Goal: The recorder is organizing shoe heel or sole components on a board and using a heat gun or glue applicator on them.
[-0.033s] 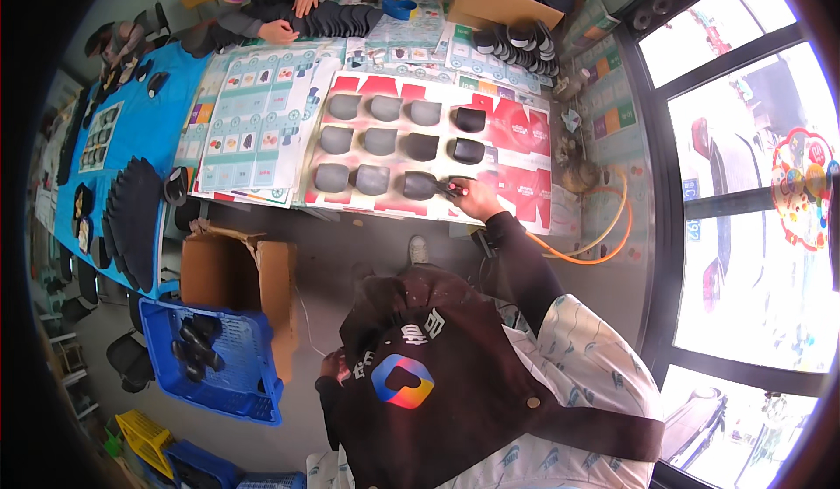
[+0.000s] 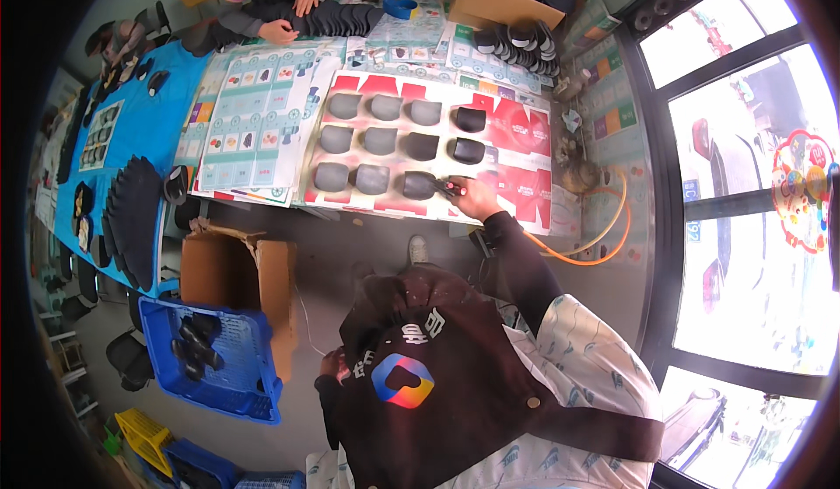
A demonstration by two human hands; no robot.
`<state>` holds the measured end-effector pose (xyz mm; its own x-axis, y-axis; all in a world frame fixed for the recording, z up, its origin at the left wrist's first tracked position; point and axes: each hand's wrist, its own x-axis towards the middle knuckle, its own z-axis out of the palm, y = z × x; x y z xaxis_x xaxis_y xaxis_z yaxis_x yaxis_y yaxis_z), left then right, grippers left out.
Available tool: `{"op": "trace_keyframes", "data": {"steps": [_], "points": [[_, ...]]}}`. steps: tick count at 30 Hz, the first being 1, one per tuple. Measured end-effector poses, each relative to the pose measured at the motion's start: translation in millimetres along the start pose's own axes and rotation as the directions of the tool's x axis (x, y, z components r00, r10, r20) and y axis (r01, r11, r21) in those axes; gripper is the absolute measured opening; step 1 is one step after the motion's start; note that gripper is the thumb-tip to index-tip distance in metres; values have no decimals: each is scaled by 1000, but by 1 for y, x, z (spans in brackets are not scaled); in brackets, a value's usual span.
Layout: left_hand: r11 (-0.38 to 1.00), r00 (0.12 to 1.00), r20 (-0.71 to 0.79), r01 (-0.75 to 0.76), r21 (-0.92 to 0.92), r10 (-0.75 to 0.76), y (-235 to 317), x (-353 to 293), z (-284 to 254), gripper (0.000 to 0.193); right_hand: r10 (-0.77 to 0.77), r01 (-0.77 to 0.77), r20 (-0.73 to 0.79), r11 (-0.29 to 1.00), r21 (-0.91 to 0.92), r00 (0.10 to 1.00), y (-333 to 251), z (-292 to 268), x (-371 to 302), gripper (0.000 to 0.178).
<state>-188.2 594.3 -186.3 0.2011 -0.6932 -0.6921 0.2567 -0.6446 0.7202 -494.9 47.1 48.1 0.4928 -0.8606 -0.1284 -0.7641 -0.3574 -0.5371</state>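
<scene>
Fingers of your right hand (image 2: 473,199) pinch a small red tool (image 2: 452,188) against a dark moulded piece (image 2: 419,185) on the table (image 2: 525,130); your left hand (image 2: 331,365) curls, grip unclear.

Dark grey curved pad (image 2: 419,185) lies flat, bottom row, on the red sheet (image 2: 516,130)

Blue plastic crate (image 2: 249,393) with dark pieces seen on floor, beside open brown cardboard box (image 2: 229,272). Orange hose (image 2: 604,248) coiled near window. Second cardboard box (image 2: 503,3) placed at table's far end.
</scene>
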Motion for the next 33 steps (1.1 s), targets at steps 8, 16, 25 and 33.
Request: {"op": "trace_keyframes", "data": {"steps": [8,16,25,33], "points": [[935,930,-99,350,-51,-354,23,-7,19,29,-94,90,93,995,47,991,13,15,16,25],[951,946,-105,303,-63,-308,-3,-17,35,29,-139,138,121,990,14,983,12,20,10,15],[958,952,-102,284,-49,-288,-16,-25,44,30,-163,160,111,986,40,980,13,30,6,25],[965,960,-94,262,-20,-262,-16,-23,40,30,-100,98,18,991,96,995,15,28,-2,21]]}}
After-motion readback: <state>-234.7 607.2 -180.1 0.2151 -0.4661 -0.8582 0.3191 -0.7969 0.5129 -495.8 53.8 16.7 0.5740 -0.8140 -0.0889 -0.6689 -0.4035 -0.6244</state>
